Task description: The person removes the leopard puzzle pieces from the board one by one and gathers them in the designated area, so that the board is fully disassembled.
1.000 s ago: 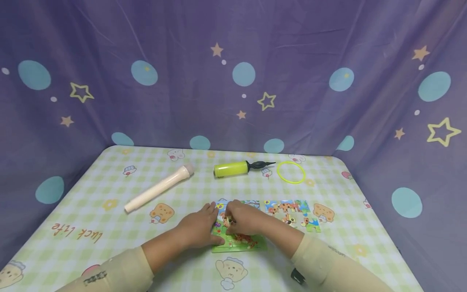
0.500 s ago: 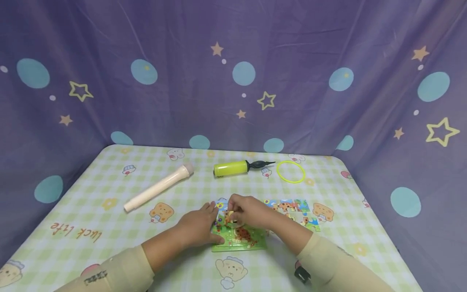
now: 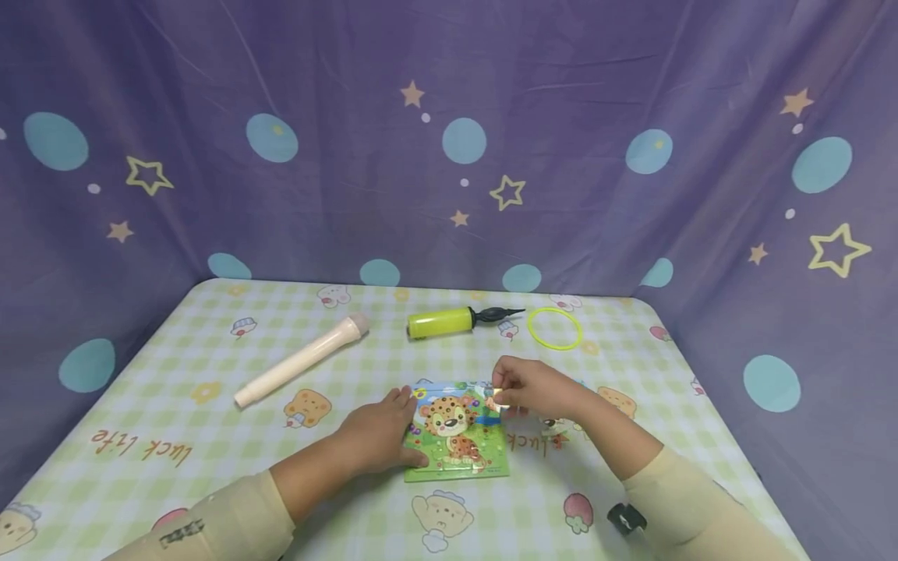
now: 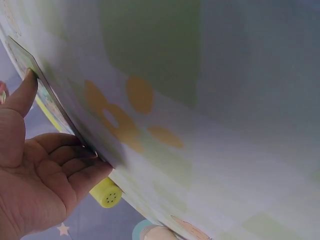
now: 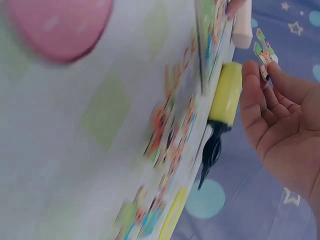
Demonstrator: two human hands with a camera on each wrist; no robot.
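Right hand [image 3: 535, 387] has lifted off the leopard puzzle board [image 3: 456, 429] and now pinches a small puzzle piece [image 5: 264, 54] just right of it. Left hand [image 3: 379, 433] presses the board's left edge, fingers relaxed, steadying it on the table [image 3: 210, 436].

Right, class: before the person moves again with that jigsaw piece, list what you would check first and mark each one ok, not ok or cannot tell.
1. Puzzle board lies flat on the table: ok.
2. Left hand steadies the board's left edge, fingers against it: ok.
3. Right hand pinches a small puzzle piece in its fingertips: ok.
4. Piece turned the right way for its gap: cannot tell, too small in every view.
5. An open gap left in the leopard picture: cannot tell, the right hand covers the upper right corner.
6. Yellow pump, yellow ring and cream tube lie apart from the board: ok.
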